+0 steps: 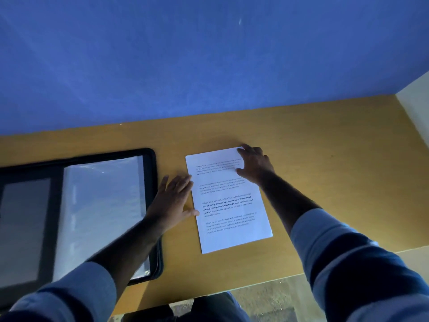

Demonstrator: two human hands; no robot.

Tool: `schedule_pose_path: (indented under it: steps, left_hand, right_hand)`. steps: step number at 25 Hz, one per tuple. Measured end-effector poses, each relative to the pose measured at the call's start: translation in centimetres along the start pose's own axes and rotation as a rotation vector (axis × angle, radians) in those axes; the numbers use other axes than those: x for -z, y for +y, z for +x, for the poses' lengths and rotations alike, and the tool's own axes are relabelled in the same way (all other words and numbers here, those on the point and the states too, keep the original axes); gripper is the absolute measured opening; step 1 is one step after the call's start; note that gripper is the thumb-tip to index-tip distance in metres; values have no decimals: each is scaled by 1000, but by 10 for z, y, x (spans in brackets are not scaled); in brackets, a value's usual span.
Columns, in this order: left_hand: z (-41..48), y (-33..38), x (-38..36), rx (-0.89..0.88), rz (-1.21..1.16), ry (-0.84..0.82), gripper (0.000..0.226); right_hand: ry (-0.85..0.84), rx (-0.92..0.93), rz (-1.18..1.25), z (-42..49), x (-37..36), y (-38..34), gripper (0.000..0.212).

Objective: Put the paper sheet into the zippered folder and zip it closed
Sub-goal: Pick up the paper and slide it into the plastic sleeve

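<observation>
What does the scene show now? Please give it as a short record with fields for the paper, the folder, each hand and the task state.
paper sheet: lies flat on the table, printed side up, right of the folder
zippered folder: lies open on the table, a clear sleeve showing inside
left hand: fingers straight, at the sheet's left edge, thumb touching it
right hand: rests on the sheet's far right corner
task state: sheet not yet in the folder; folder unzipped
</observation>
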State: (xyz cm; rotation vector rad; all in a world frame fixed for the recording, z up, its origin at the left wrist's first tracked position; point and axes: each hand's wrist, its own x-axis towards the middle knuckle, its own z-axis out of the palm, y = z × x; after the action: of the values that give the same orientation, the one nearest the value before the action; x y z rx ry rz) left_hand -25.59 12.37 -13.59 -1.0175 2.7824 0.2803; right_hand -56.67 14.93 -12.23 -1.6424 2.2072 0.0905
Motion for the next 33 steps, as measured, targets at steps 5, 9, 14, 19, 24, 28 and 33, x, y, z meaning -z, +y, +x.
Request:
schedule_pose_path:
  steps: [5,9,14,19,24,28,33]
  left_hand:
    - [4,13,-2,67,19,-45,104]
    - [5,15,1,84,19,-67,105]
    - [4,17,1,96,-35,-75,104]
    - [2,11,-3,79,-143,-58,99]
    - [-3,18,24,380,-1177,140,80]
    - [2,16,64,317,-1656,71,44]
    - [9,18,111,220,-1712,12,39]
  right_hand:
    - [75,-20,4,7,6,-1,67]
    - [61,-146,257,2,10,-9,65]
    - [85,-351,1240,-47,0,-12,59]
    - [38,-424,1019,-86,-20,-10,12]
    - [62,-245,1435,-100,0,-13,18]
    - [65,-60,1642,-107,30,-20,28]
    - [222,32,1582,-105,60,-35,28]
